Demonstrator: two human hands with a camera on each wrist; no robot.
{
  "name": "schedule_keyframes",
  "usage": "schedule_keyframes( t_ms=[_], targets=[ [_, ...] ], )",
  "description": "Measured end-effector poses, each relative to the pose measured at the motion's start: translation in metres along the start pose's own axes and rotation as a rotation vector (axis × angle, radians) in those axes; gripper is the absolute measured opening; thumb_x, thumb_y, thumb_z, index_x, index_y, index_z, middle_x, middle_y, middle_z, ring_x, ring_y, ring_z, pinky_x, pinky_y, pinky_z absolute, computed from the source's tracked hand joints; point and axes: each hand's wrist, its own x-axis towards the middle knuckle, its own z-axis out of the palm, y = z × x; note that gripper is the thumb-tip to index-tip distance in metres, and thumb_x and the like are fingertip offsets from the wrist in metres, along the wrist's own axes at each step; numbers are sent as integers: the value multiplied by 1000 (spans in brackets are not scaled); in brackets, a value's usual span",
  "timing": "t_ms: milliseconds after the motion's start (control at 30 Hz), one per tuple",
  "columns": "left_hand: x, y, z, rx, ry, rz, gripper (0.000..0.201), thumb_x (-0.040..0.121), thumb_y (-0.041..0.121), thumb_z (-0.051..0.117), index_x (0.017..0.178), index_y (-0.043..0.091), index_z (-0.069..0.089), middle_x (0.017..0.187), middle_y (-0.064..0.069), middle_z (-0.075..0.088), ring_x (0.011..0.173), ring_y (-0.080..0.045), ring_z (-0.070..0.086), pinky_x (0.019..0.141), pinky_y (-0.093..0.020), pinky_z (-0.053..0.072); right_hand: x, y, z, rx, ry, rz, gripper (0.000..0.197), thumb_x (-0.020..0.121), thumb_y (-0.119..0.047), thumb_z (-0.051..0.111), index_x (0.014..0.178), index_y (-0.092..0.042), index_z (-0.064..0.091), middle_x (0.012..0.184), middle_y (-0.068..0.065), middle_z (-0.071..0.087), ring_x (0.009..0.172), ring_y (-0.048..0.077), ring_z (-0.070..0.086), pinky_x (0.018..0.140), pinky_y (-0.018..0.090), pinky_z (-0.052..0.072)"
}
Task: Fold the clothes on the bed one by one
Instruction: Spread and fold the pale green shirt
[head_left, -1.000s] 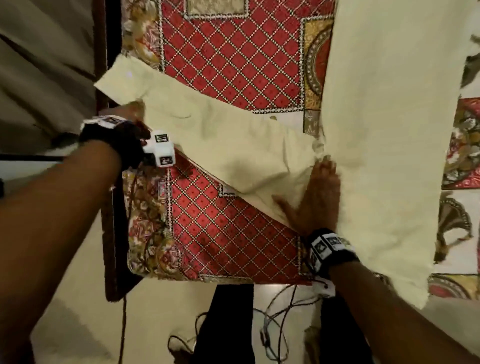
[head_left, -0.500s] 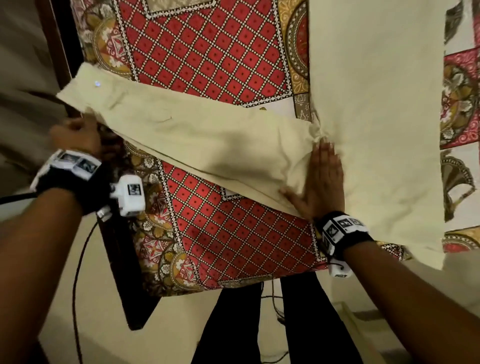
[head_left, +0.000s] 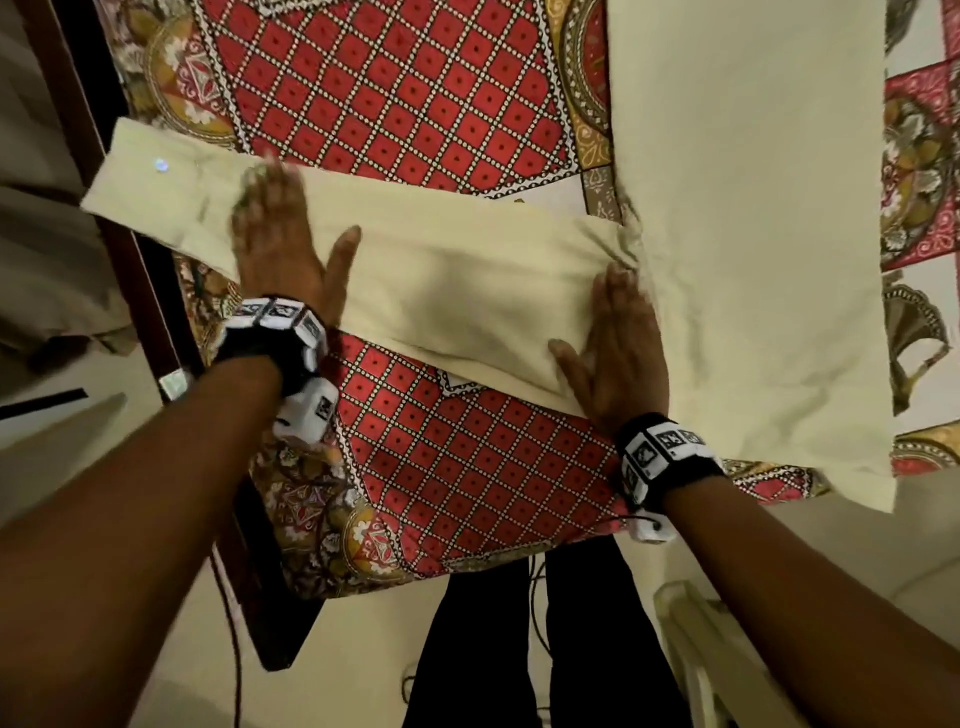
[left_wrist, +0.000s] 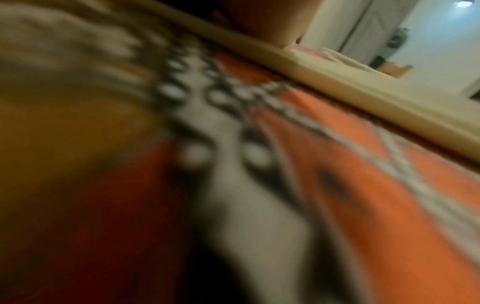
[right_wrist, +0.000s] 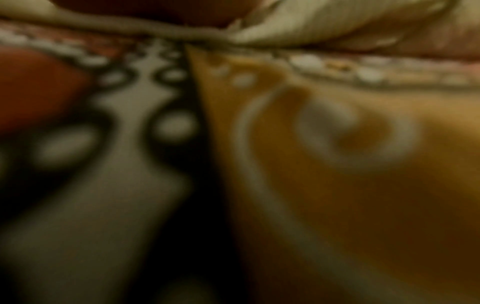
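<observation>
On bed w/ red patterned bedspread (head_left: 457, 104): cream garment (head_left: 748, 218), sleeve (head_left: 441, 280) stretched out left. L hand (head_left: 275, 244) flat on sleeve nr cuff, fingers straight, thumb splayed. R hand (head_left: 618, 353) flat at sleeve/body join, fingers together.

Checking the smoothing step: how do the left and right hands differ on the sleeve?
The left hand lies near the cuff end of the cream sleeve; the right hand lies where it joins the shirt body. Left thumb spreads wider. Both press flat, fingers straight.
</observation>
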Motion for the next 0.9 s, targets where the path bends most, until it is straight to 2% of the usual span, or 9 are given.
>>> schedule_keyframes(
  t_ms=[200,333,433,500,567,600,667,767,900],
  targets=[
    [-5,-31,-22,58,-48,-75,88,95,75,20,159,19,-4,167,-3,-6,154,-21,-3,122,-48,6,-3,-6,-4,4,-65,62,131,78,-87,53,159,1,1,167,18,-8,156,28,-7,128,43,3],
    [-11,7,-41,87,-40,-87,90,97,63,35,158,7,1,165,-19,-3,153,-35,-3,123,-53,2,-5,-11,-16,26,-83,59,146,65,-95,56,159,0,-3,167,19,-7,156,30,-5,127,49,5],
    [-31,73,-33,107,-26,204,70,101,35,41,158,7,12,164,-21,4,152,-36,4,124,-49,7,-2,-21,-21,93,-13,8,118,85,-79,54,158,2,8,167,20,4,156,33,4,126,51,9],
    [-53,128,-11,42,-160,437,66,93,13,46,155,4,24,163,-19,15,151,-36,14,123,-43,7,4,-29,-14,99,18,-54,87,100,-54,49,157,4,19,166,22,14,155,34,10,127,48,10],
    [-71,164,16,-13,-247,610,62,85,6,47,146,-1,41,154,-22,37,143,-37,34,120,-42,15,11,-28,-4,100,35,-92,68,102,-31,54,154,5,28,163,23,24,153,34,19,127,46,12],
    [-75,170,27,-58,-304,631,60,84,8,44,143,-1,46,150,-21,44,140,-36,40,119,-43,23,14,-24,0,80,34,-101,65,102,-28,53,153,4,31,162,23,28,152,34,23,127,45,13],
    [-72,168,37,-47,-407,626,61,88,13,38,149,6,40,155,-13,40,145,-30,34,120,-44,26,16,-17,4,17,23,-101,67,104,-41,47,153,3,32,161,23,30,152,33,25,127,44,12],
    [-58,133,33,61,-404,673,66,99,44,33,158,18,17,165,-2,16,152,-21,15,123,-41,12,15,-14,4,-2,12,-64,95,95,-65,52,155,4,28,163,24,24,153,35,20,126,48,13],
    [-26,64,-8,295,-496,523,111,81,85,33,156,21,-18,162,2,-23,152,-20,-13,123,-42,-6,15,-18,0,11,-28,17,124,78,-88,50,158,2,17,166,22,15,155,33,11,127,45,5]
  ],
)
